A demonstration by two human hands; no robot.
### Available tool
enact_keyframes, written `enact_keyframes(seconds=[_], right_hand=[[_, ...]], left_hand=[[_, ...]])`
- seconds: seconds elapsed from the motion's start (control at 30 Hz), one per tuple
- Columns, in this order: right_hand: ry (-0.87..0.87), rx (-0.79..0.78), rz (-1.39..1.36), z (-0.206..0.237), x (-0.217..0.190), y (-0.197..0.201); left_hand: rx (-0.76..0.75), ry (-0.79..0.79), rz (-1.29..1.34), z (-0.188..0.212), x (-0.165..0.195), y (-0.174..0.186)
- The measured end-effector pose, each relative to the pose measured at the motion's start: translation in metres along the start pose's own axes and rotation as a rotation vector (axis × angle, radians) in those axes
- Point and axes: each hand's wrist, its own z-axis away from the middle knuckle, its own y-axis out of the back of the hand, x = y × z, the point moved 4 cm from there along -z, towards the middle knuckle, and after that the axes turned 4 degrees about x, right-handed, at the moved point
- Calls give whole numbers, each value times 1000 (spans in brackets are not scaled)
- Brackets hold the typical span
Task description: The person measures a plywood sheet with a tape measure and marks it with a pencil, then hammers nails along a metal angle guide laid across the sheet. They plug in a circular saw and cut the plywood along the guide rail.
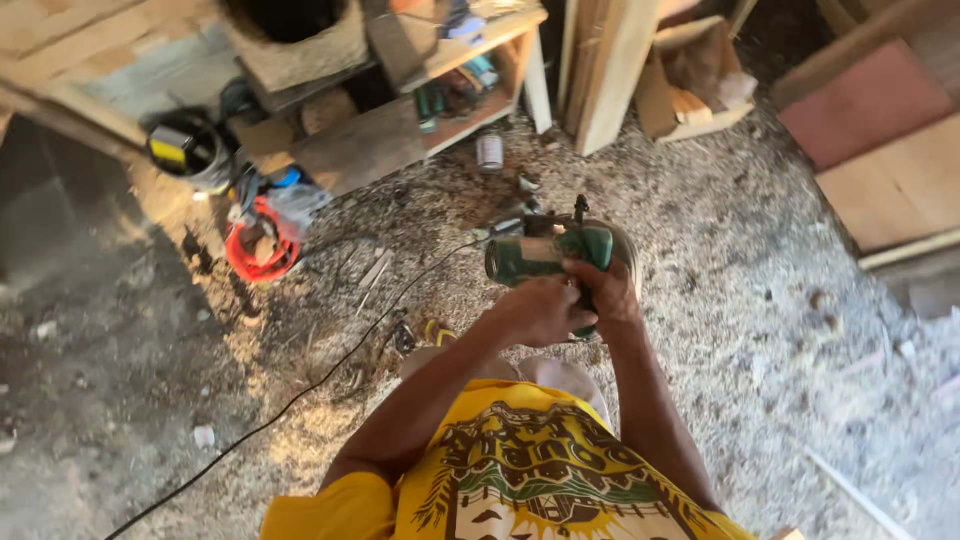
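So I've got both hands (575,305) gripping the green electric power tool (548,255), lying sideways pointing left, over a sawdust floor (760,330) beside a red cord reel (262,250) and a wooden shelf (400,140).

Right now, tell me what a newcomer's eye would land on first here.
At centre, both hands, left hand and right hand, grip a green corded power tool above the sawdust-covered floor. Its black cord trails away to the lower left. A red coiled ring lies at the left beside a cluttered wooden shelf.

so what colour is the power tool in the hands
Dark green with black parts; the power tool is gripped by the left hand and right hand, seen in the head view.
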Motion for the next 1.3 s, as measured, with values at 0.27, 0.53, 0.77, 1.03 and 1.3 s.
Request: enact_keyframes(seconds=[0.27, 0.53, 0.77, 1.03, 1.3], right_hand=[[205, 100, 9, 109, 8, 242], [484, 603, -330, 256, -24, 462], [660, 1103, -495, 368, -1, 594], [829, 1578, -798, 456, 61, 728], [594, 2059, -683, 467, 85, 872]], left_hand=[[29, 892, 847, -102, -55, -209], [24, 1252, 1447, -201, 78, -390], [-736, 561, 622, -268, 240, -517], [-1011, -603, -517, -273, 379, -717], [-1329, -710, -411, -338, 597, -905]])
